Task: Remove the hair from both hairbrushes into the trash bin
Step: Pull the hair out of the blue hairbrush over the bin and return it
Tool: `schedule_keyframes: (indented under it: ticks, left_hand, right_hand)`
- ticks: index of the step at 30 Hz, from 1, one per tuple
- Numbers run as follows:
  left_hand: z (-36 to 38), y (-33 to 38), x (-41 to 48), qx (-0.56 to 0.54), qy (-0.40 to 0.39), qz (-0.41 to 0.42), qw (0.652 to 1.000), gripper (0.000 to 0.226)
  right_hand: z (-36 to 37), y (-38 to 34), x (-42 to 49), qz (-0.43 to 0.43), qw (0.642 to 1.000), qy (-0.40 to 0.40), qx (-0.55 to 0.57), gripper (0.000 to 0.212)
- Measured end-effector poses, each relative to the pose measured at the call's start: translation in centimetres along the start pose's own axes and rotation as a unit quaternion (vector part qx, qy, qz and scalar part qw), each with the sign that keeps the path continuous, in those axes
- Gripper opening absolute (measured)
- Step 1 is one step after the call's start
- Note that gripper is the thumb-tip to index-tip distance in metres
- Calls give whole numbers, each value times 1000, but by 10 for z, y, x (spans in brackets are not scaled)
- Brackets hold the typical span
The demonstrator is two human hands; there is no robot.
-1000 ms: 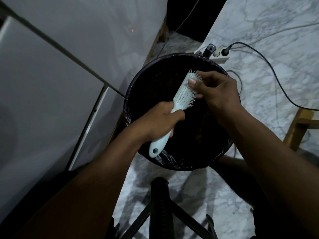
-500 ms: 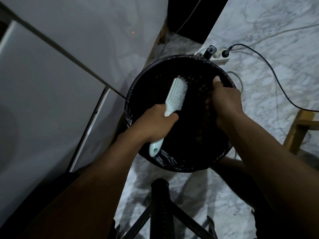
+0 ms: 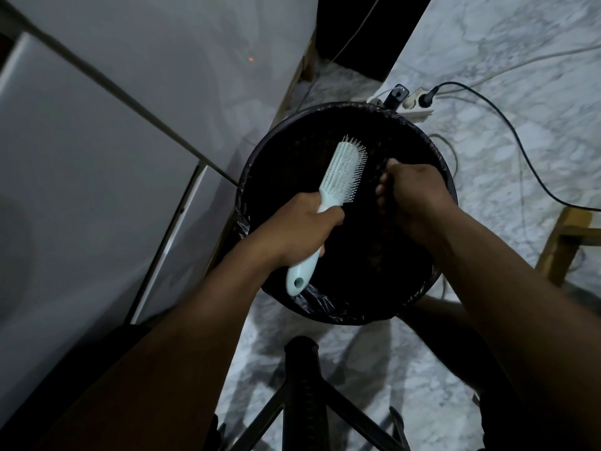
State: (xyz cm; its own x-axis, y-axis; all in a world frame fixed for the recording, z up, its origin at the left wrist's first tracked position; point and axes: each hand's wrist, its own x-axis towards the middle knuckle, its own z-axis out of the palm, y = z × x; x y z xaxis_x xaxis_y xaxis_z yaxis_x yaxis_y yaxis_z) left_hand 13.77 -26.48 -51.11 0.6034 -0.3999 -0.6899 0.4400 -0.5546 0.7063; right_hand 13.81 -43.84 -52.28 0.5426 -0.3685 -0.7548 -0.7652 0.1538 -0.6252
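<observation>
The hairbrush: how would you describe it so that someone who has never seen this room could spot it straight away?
Find the round black trash bin on the marble floor, beside the white cabinet. Over its opening, the left hand grips a pale mint hairbrush by the handle, bristles toward the right hand. It is the only light-coloured thing against the dark bin.
</observation>
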Motion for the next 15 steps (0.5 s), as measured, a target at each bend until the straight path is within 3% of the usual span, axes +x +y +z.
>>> schedule_keyframes:
  ticks: [4, 8, 10, 15]
  left_hand:
    - [1, -2, 1, -1, 12, -13, 1000, 14]
    - [1, -1, -1, -6, -16, -2, 1000, 14]
    - [1, 1, -2, -17, -35, 11, 999, 12]
    - [1, 3, 0, -66, -44, 23, 997, 10]
  right_hand:
    - [-1, 3, 4, 21, 999, -48, 3, 21]
    - [5, 2, -6, 36, 990, -117, -73, 55]
    - [9, 3, -12, -5, 989, -113, -97, 56]
    - [7, 3, -10, -62, 990, -126, -31, 50]
